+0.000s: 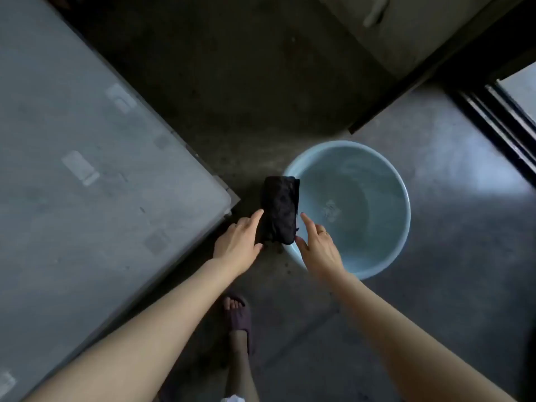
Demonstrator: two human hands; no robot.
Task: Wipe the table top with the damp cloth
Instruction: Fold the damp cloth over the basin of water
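Note:
A dark folded cloth (280, 210) hangs over the left rim of a light blue basin (403, 224) that stands on the floor with water in it. My left hand (239, 242) grips the cloth's lower left edge between fingers and thumb. My right hand (317, 243), with a ring on one finger, touches the cloth's lower right edge with index finger and thumb. The grey table top (87, 175) fills the left side, and its corner lies just left of my left hand.
The floor (452, 285) is smooth grey concrete with a bright reflection at the right. A dark door track (499, 123) runs along the upper right. A cabinet (406, 33) stands at the top right. My foot in a dark slipper (239, 317) is below the hands.

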